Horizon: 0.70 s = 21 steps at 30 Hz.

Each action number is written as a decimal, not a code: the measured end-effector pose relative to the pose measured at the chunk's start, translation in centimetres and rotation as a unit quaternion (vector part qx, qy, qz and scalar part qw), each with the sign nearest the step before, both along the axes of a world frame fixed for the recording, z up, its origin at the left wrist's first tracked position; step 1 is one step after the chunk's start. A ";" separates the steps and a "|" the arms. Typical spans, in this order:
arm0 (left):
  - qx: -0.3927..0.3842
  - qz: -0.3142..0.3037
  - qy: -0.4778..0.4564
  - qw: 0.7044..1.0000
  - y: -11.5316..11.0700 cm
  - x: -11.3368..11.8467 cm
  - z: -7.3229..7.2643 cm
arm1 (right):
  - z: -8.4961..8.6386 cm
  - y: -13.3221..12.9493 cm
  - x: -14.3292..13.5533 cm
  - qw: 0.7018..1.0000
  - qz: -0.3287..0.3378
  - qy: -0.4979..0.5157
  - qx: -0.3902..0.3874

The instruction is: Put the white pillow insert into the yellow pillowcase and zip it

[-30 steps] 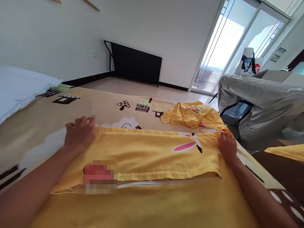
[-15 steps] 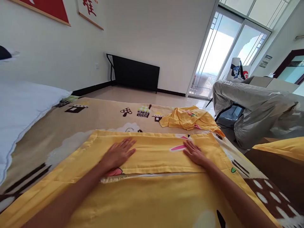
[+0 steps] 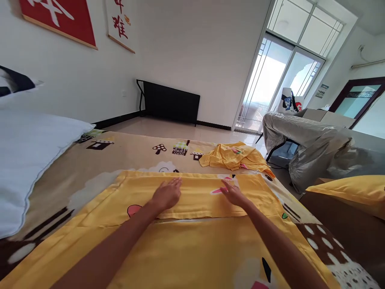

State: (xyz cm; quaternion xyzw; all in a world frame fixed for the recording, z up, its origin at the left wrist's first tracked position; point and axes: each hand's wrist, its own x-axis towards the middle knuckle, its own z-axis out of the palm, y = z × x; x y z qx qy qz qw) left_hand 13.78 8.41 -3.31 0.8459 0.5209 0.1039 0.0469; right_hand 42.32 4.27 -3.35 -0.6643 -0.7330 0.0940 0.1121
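Observation:
A yellow pillowcase (image 3: 192, 249) with cartoon prints lies spread flat in front of me, a zipper opening (image 3: 192, 220) running across it. My left hand (image 3: 167, 194) is over the strip beyond the opening, left of the middle, palm down with fingers stretched out. On the same strip, farther right, my right hand (image 3: 233, 192) is by the pink-and-white ear print with its fingers apart. Neither hand grips anything. Whether the fingertips press on the cloth I cannot tell.
Under the pillowcase is a beige patterned blanket (image 3: 135, 152). A white pillow (image 3: 39, 156) lies left, a crumpled yellow cloth (image 3: 234, 156) at the far edge. On the right are a yellow pillow (image 3: 351, 190) in a brown box (image 3: 333, 224) and a plastic-covered piece of furniture (image 3: 313, 132).
Both hands have moved toward each other over the far strip, the left rightward and the right slightly leftward. A red print shows left of my left arm. The view has tilted up.

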 end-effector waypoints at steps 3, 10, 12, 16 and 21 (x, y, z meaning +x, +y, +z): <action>-0.030 -0.004 0.004 1.000 0.0 5.1 -1.4 | -1.4 2.2 -6.8 0.999 0.033 0.025 -0.008; -0.030 0.092 0.029 0.995 2.1 -5.2 -3.5 | -3.9 1.3 0.9 1.000 0.018 -0.017 -0.016; -0.032 0.111 0.053 0.992 2.5 -9.9 -3.4 | -4.1 -0.1 5.8 0.998 -0.038 -0.053 -0.027; -0.007 0.131 0.070 0.989 1.9 -15.0 -3.2 | -4.4 -2.7 12.4 0.983 -0.077 -0.164 -0.009; 0.041 0.145 0.092 0.984 -0.1 -15.9 -2.4 | -3.4 -5.1 14.9 0.959 -0.121 -0.255 -0.002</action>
